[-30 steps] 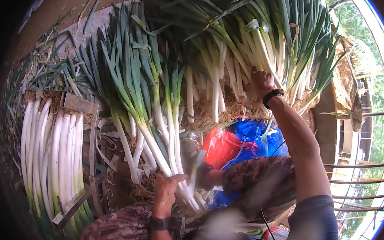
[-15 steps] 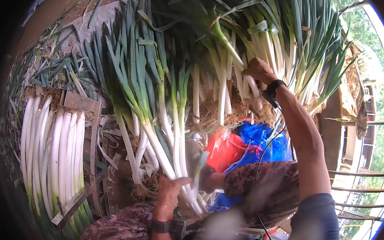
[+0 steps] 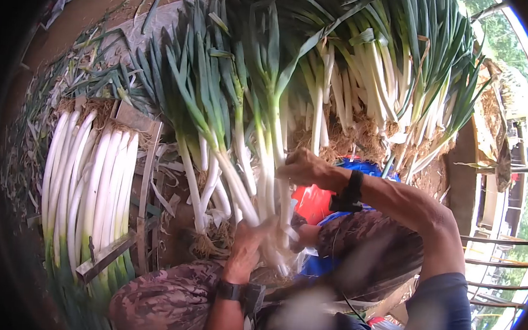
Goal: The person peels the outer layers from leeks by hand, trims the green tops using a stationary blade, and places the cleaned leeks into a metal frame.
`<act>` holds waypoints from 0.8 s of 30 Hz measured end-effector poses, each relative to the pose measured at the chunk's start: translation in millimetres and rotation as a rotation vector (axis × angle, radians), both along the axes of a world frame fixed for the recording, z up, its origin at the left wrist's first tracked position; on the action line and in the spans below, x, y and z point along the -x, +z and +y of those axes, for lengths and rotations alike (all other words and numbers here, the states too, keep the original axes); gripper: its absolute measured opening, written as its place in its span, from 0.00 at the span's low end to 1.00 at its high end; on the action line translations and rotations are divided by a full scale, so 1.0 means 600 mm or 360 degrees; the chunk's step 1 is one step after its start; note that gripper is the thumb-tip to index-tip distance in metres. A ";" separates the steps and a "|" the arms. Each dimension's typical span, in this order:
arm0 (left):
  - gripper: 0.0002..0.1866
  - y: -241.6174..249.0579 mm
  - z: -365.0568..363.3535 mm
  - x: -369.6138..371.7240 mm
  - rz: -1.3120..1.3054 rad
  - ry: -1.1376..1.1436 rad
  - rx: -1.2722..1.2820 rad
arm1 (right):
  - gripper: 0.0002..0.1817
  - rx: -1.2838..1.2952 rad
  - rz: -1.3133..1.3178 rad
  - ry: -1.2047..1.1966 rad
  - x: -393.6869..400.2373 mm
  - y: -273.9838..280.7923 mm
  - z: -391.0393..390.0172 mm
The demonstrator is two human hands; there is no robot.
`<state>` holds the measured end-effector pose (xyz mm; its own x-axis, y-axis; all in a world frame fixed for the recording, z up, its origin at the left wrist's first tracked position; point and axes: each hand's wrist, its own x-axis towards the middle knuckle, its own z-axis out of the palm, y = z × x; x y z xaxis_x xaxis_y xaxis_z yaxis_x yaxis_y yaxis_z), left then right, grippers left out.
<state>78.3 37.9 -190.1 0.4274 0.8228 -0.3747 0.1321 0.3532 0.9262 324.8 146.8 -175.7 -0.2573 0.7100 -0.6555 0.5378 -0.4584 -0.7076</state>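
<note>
My left hand (image 3: pixel 250 244) is closed around the lower white stems of several long green onions (image 3: pixel 234 178) above my lap. Their green leaves point away from me. Just above it and to the right, my right hand (image 3: pixel 309 170) pinches another green onion (image 3: pixel 277 120) by its white stem, alongside the bunch. The root ends below my left hand are blurred. More green onions with roots (image 3: pixel 191 182) lie just left of the bunch.
A large pile of green onions (image 3: pixel 372 75) lies ahead and to the right. At left, trimmed white stalks (image 3: pixel 96 182) rest in a metal-edged rack (image 3: pixel 145 194). Red plastic (image 3: pixel 313 203) and blue plastic (image 3: pixel 363 167) lie beyond my knee. Leaf scraps litter the left ground.
My right hand has come from the pile toward me and to the left, bringing a green onion to the bunch. My left hand keeps its grip on the bunch.
</note>
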 end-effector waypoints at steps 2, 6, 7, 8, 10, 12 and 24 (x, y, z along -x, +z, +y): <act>0.18 0.030 -0.003 -0.011 -0.0423 0.0359 0.0983 | 0.21 0.0207 -0.0096 -0.0104 0.035 0.024 -0.031; 0.28 0.018 -0.021 -0.024 -0.0574 0.0248 0.0904 | 0.25 -0.0109 0.0478 -0.0047 0.061 -0.021 -0.103; 0.28 0.032 -0.016 -0.032 -0.0433 0.0211 0.0820 | 0.25 -0.0131 0.0477 -0.0044 0.067 -0.023 -0.107; 0.23 0.045 -0.020 -0.037 -0.0432 0.0324 0.0812 | 0.26 0.0100 0.0320 -0.0041 0.078 -0.001 -0.104; 0.21 0.026 -0.030 -0.005 -0.0450 0.0203 0.0729 | 0.27 0.0441 -0.0013 -0.0015 0.092 0.046 -0.086; 0.18 0.050 -0.006 0.004 -0.0112 0.0109 0.0789 | 0.25 0.0185 -0.0046 -0.0121 0.067 0.027 -0.069; 0.20 0.333 -0.110 0.156 -0.0523 0.0159 0.0514 | 0.39 -0.1079 -0.0682 0.0133 0.066 0.145 -0.184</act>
